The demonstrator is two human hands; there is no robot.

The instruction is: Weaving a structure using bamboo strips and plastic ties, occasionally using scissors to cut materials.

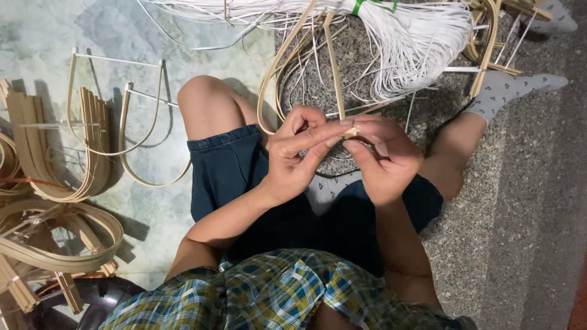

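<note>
We pinched the bent bamboo strip (333,73) between left hand (293,156) and right hand (382,156) above our lap, its loop reaching toward the white cord bundle (416,36) for easy supply.

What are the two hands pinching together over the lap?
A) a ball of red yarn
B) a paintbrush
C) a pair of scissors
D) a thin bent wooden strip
D: the left hand and right hand meet on the end of a pale wooden strip that loops up toward the bundle of white cords.
</note>
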